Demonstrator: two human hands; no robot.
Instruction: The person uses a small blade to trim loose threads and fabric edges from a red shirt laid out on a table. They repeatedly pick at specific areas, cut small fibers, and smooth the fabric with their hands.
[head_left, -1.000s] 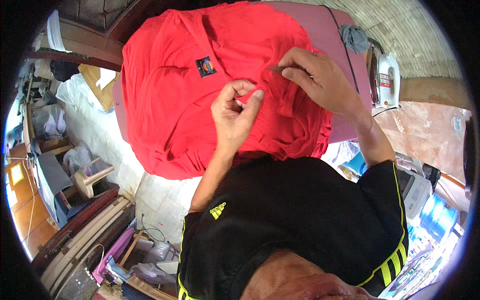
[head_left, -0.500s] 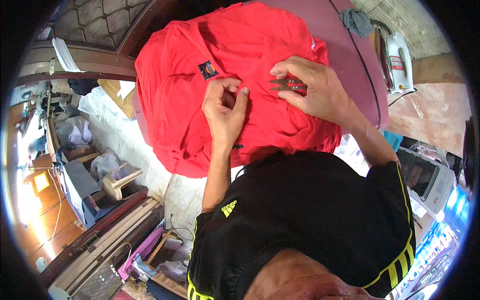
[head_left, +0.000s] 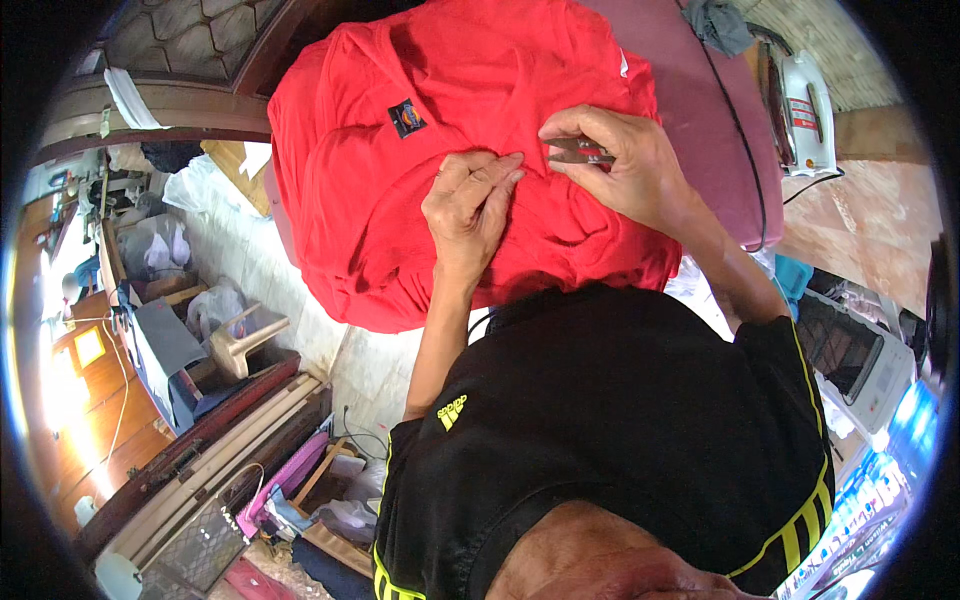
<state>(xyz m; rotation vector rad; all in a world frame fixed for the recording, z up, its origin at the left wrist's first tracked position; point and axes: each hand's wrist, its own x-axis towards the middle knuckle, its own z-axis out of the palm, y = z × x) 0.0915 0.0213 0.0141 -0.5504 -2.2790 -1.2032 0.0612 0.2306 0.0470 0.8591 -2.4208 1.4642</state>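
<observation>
A red garment (head_left: 350, 200) with a dark label (head_left: 407, 118) at its neckline lies spread in loose folds in front of me. Over its middle, my left hand (head_left: 470, 205) has thumb and fingertips pressed together; whatever is between them is too small to make out. Just to the right, my right hand (head_left: 630, 165) holds a pair of small thread snips (head_left: 580, 151), their blades pointing left toward my left fingertips. A gap remains between the blades and those fingertips.
Under the garment is a mauve padded surface (head_left: 695, 150). A dark cord (head_left: 735, 125) crosses it on the right, near a white iron (head_left: 805, 115) and a grey cloth (head_left: 717, 27). Wooden frames and planks (head_left: 215, 460) lie at lower left, beside a beige stool (head_left: 240, 345).
My left hand has moved right and slightly up, its thumb and fingers closing together. The snips' blades have turned a little, while my right hand stays nearly in place.
</observation>
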